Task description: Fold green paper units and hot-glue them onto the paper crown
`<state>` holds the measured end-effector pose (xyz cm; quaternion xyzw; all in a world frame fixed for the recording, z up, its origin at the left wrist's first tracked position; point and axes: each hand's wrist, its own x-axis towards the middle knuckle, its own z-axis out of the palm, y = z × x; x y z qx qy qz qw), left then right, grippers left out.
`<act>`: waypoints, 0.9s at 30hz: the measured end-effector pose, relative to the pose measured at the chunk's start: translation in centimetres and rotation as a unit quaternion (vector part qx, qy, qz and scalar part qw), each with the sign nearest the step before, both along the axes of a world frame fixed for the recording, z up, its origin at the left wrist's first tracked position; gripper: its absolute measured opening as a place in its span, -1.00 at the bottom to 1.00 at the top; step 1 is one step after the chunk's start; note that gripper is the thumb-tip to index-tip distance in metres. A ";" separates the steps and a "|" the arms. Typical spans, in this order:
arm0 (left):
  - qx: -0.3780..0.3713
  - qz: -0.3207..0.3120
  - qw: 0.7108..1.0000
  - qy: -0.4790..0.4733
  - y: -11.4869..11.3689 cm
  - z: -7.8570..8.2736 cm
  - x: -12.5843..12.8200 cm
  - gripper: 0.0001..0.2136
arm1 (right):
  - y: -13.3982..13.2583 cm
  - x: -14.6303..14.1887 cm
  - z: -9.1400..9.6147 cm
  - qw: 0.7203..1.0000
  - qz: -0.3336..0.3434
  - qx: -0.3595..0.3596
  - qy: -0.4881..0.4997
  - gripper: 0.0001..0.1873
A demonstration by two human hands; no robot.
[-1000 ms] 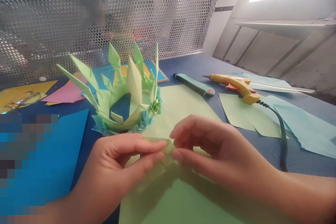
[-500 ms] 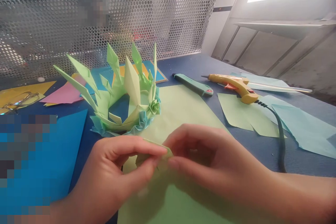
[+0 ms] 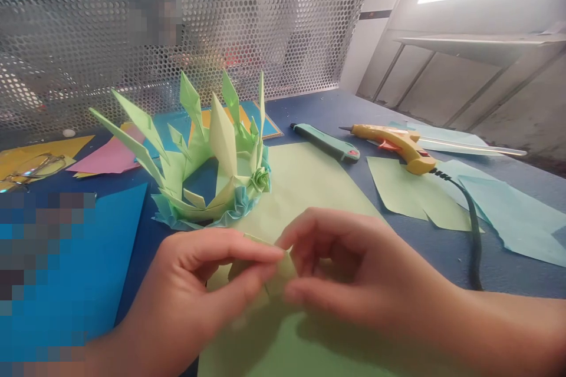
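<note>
Both the left hand (image 3: 207,277) and the right hand (image 3: 358,265) are seen bare, formed with slim fingers and softly rounded tips. Fine creases are shown where the left index finger (image 3: 230,246) is joined to the palm. The right forearm (image 3: 508,324) is left uncovered along its visible length. The left forearm (image 3: 115,350) is likewise uncovered, its lower part masked by pixelation. The right thumb (image 3: 321,296) is softened by blur.

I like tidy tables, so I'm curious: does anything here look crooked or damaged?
Two spikes on the left of the paper crown lean well outward, while the others stand nearer upright. Beside the glue gun, a green sheet has a notch in its near edge.
</note>
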<state>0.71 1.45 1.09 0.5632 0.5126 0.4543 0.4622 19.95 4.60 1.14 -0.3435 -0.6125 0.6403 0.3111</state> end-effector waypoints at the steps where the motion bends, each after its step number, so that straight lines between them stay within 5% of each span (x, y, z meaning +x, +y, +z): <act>1: 0.005 0.002 1.000 0.001 0.0 0.0 0.0 -0.77 | -0.1 0.0 0.0 1.000 -0.002 0.007 -0.005 -0.81; 8: 0.023 0.005 1.000 -0.017 -0.3 -0.2 0.3 -0.70 | -0.7 0.2 -0.1 0.996 -0.016 0.067 -0.059 -0.91; 15: -0.076 0.057 0.993 -0.065 -0.7 0.3 0.6 -0.56 | -0.4 0.5 -0.1 0.973 -0.072 0.212 -0.058 -0.79; 22: -0.099 -0.057 0.993 -0.038 -0.2 0.1 0.3 -0.81 | -0.6 0.8 -0.2 0.968 -0.071 0.237 -0.031 -0.83; 27: -0.108 -0.067 0.985 -0.113 0.4 -0.4 -0.4 -0.80 | -0.4 0.8 -0.1 0.964 -0.055 0.249 -0.070 -0.56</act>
